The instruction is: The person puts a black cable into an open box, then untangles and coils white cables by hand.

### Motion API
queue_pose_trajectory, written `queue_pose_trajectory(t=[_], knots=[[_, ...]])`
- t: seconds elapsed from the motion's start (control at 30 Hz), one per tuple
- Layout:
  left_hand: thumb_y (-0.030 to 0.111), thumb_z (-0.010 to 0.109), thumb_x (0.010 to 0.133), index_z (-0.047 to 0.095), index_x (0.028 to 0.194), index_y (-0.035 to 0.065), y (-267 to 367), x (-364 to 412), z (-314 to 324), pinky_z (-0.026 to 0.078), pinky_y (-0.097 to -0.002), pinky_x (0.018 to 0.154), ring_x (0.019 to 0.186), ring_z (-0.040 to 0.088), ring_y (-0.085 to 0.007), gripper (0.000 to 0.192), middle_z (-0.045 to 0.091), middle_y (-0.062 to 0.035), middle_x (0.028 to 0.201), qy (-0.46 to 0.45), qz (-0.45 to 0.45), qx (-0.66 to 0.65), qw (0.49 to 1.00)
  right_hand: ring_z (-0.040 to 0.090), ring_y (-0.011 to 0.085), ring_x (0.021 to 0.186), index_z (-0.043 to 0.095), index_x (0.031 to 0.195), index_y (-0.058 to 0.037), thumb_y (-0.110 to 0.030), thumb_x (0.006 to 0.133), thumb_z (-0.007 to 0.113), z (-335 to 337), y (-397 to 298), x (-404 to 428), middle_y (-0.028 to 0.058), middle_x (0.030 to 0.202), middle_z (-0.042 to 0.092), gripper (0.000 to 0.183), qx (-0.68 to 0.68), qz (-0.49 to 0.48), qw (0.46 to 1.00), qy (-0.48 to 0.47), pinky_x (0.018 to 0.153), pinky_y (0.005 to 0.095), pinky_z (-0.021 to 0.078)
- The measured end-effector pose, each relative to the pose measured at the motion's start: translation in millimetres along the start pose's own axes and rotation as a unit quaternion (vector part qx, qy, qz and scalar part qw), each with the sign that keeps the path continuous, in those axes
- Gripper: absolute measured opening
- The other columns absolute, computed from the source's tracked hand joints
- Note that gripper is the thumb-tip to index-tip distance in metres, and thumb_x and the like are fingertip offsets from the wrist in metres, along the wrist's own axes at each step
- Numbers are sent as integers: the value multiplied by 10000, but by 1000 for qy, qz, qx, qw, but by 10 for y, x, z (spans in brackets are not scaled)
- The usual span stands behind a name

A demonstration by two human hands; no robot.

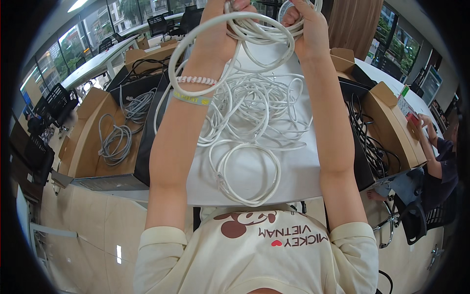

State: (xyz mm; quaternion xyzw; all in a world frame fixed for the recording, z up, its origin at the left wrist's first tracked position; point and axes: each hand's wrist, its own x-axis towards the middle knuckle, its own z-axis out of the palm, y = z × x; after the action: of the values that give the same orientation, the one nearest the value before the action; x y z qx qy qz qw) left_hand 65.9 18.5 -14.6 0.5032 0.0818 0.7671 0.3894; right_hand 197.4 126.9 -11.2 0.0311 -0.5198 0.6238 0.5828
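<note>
At the top of the head view, my left hand and my right hand are raised above the table, both closed around a coiled bundle of white cable. One wide loop of it hangs across my left forearm. The upper parts of both hands are cut off by the picture's edge. Below the bundle, a loose tangle of white cables lies on the white table. Nearer to me rests a round coil of white cable, with a clear plug at its left side.
To the left, an open cardboard box holds grey cable coils; another box behind it holds black cables. A box at right contains black cables. A seated person handles something red beyond it.
</note>
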Motion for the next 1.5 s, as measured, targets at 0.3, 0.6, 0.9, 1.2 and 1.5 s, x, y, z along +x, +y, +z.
queue_pose_trajectory(t=[0.3, 0.6, 0.9, 1.2, 1.5], knots=[[200, 642, 960, 418, 710, 186, 202, 121, -133, 321, -255, 458, 488, 336, -77, 336, 348, 46, 584, 106, 186, 90, 973, 646, 237, 978, 618, 1261, 27, -208, 925, 760, 216, -279, -203, 123, 1127, 670, 434, -403, -592, 691, -100, 898, 350, 493], [219, 647, 934, 424, 680, 182, 734, 63, -338, 301, -245, 457, 500, 368, -95, 340, 346, 38, 578, 129, 259, 54, 956, 574, 108, 779, 603, 1329, -57, -231, 877, 833, 468, -278, -414, 91, 1032, 652, 536, -372, -309, 793, -370, 644, 262, 502], [185, 638, 951, 451, 709, 147, 350, -3, -56, 322, -234, 463, 486, 362, -80, 308, 354, 46, 591, 121, 219, 231, 940, 643, 158, 870, 585, 1401, -81, -127, 849, 812, 517, -182, -538, 107, 1141, 669, 598, -365, -298, 815, -338, 629, 264, 523], [159, 568, 984, 576, 924, 22, 910, 15, -358, 386, -220, 457, 474, 383, -57, 150, 384, 49, 594, -87, 95, -160, 979, 616, 109, 660, 692, 904, -7, -197, 977, 703, -376, -464, 95, 40, 783, 688, 204, -362, -237, 894, -116, 582, 242, 462], [361, 572, 1032, 493, 1175, 3, 368, 90, -198, 516, -209, 492, 524, 568, -77, 393, 580, -11, 725, -370, -210, -295, 855, 632, 261, 1183, 589, 1349, -15, -433, 1080, 502, -449, -179, 318, 153, 1215, 676, 504, 33, -151, 968, -199, 990, 472, 523]])
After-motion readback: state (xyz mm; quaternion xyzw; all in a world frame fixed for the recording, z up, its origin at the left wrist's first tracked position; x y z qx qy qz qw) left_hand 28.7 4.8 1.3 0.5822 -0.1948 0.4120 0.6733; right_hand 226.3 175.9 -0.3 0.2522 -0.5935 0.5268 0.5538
